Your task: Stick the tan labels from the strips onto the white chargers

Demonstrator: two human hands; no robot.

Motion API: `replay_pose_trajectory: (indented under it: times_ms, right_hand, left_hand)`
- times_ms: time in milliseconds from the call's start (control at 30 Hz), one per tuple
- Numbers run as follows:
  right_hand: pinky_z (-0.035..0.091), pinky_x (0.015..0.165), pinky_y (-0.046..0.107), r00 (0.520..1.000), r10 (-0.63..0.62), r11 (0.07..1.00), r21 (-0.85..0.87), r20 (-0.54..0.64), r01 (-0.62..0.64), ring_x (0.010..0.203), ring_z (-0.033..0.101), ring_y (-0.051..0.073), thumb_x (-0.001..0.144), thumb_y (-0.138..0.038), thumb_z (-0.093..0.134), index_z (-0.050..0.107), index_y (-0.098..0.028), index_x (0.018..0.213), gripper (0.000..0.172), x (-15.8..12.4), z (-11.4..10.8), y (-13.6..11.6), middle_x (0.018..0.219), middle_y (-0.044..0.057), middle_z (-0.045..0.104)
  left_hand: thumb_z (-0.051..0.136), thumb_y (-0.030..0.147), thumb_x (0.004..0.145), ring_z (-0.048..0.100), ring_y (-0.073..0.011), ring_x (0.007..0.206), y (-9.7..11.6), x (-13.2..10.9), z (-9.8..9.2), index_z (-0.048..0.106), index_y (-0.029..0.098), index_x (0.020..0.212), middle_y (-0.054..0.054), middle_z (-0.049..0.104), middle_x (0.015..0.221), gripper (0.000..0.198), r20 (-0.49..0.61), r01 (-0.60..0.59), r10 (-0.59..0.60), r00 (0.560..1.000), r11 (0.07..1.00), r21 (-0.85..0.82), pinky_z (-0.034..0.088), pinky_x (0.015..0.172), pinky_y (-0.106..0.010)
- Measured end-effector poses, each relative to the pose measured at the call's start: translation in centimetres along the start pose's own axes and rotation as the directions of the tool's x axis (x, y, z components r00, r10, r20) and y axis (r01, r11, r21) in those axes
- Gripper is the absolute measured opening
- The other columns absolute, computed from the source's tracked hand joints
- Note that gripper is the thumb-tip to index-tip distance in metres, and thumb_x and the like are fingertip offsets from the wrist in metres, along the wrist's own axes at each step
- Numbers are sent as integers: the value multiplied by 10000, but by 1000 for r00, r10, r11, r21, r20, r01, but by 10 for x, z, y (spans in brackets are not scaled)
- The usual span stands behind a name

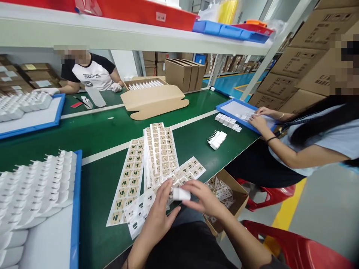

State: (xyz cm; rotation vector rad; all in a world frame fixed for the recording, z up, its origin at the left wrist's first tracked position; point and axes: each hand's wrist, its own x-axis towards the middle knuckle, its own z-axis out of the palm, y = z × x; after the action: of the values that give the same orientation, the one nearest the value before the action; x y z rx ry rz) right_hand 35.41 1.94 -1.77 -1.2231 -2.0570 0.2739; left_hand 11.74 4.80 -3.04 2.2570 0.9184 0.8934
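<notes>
My right hand (203,198) holds a small white plastic block (181,194) between its fingertips, over the front edge of the green table. Close by on the left, my left hand (159,211) is open, its fingers stretched out and its thumb apart. Its fingertips are beside the block; whether they touch it I cannot tell. Under both hands lies a slanted sticker sheet (192,168), its lower-left part peeled to clear backing with dark cut-outs. Several more tan-and-white sticker sheets (159,149) are fanned out behind it.
Blue-rimmed trays hold rows of white pronged plug pieces (53,183) at left. A joined row of plug pieces (217,140) lies to the right. A cardboard box of scraps (224,198) stands below the table edge. Two co-workers (95,73) sit across and at right. An overhead shelf (134,35) spans above.
</notes>
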Motion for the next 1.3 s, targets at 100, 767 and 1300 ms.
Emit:
replay_pose_trajectory:
  times_ms: [100,767,1300]
  right_hand:
    - [607,857,429,947,178,934,-259,-267,-248,1002,691,273,985,-484,599,700,-249,1221,348,1,-20,57,1096,109,738]
    - [358,824,481,826,242,729,-467,-509,-501,943,478,335,871,-534,672,718,-128,962,419,29,-86,234,914,169,526]
    - [485,948,461,887,-278,960,82,369,267,1113,622,278,1014,-317,612,646,-256,1331,324,44,66,-16,1219,112,688]
  left_hand:
    - [570,280,1001,481,-295,1473,-8,-4,-8,237,329,1611,-128,470,1587,696,-52,27,-23,998,997,79,530,1129,-468]
    - [571,328,1004,539,-297,1382,-41,-50,-44,655,241,1309,-89,667,1395,328,-211,273,-213,954,906,323,455,1170,-525]
    - [530,489,1019,416,-336,1512,-20,-65,-27,526,223,1487,-102,537,1566,539,-19,215,-234,972,856,471,308,1258,-589]
